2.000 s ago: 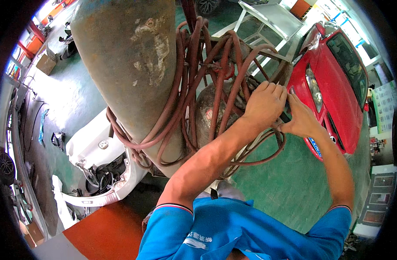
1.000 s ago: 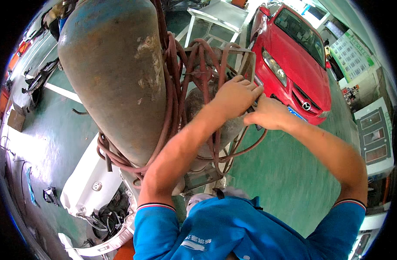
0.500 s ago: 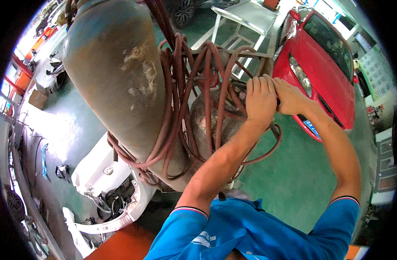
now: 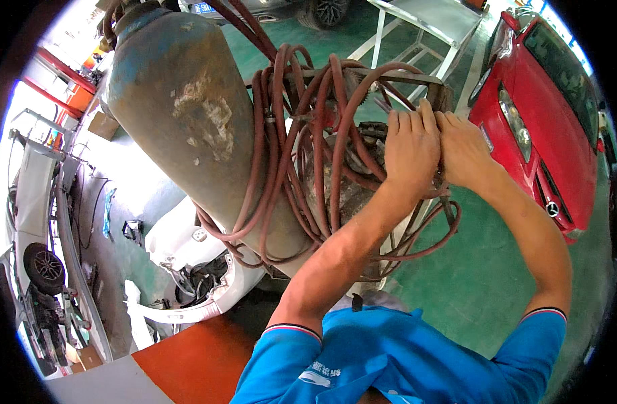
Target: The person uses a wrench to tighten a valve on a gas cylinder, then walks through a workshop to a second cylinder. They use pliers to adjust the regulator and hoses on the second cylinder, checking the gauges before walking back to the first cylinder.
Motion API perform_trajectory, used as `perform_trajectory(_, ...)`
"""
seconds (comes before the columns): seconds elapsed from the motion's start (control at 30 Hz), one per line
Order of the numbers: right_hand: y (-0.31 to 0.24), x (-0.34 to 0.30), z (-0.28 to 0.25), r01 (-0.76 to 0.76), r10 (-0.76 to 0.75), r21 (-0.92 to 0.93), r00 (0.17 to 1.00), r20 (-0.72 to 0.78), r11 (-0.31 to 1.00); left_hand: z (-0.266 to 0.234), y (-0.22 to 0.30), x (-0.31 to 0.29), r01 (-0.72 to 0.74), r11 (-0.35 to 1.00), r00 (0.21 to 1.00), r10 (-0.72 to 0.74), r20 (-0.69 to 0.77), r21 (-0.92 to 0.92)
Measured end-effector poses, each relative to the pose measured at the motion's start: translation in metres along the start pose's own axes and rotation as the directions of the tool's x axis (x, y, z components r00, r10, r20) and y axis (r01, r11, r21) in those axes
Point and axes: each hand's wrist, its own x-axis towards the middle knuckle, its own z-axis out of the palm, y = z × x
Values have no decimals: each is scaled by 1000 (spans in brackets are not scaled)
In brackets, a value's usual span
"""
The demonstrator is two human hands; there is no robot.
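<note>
My left hand [image 4: 412,147] and my right hand [image 4: 464,149] are side by side above the right end of a rusty metal frame [image 4: 445,101]. Both have their backs up and fingers curled over; whatever they grip is hidden beneath them. A thin forked metal piece [image 4: 384,105] shows just left of my left fingertips. Reddish-brown hoses [image 4: 337,135] hang in loose loops over the frame, left of my left hand and below both hands. Beside them leans a big, worn grey gas cylinder [image 4: 180,114] with flaking patches. Behind the hoses a second rounded grey body [image 4: 352,195] is partly covered.
A red car [image 4: 557,114] stands at the right, and a white metal stand [image 4: 423,30] at the back. At the lower left a white car bumper [image 4: 187,310] lies on the green floor [image 4: 450,289], near an orange surface [image 4: 194,360]. A wheel [image 4: 45,268] is at far left.
The whole view has shifted, so the red car sits farther right and more shows at the left. Both hands remain close together at the frame, slightly higher in the picture.
</note>
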Motion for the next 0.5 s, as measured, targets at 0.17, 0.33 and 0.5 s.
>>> perform_trajectory(0.17, 15, 6, -4, 102, -103, 187, 995, -8, 977, -2, -8, -1, -75, 997, 996, 76, 36, -31)
perform_trajectory(0.33, 16, 10, -12, 107, -127, 238, 989, 72, 965, -3, -8, -1, -81, 996, 997, 81, -4, -36)
perform_trajectory(0.5, 5, 9, -20, 37, -65, 164, 984, 168, 986, -3, -12, 8, -88, 996, 985, 92, 148, -33)
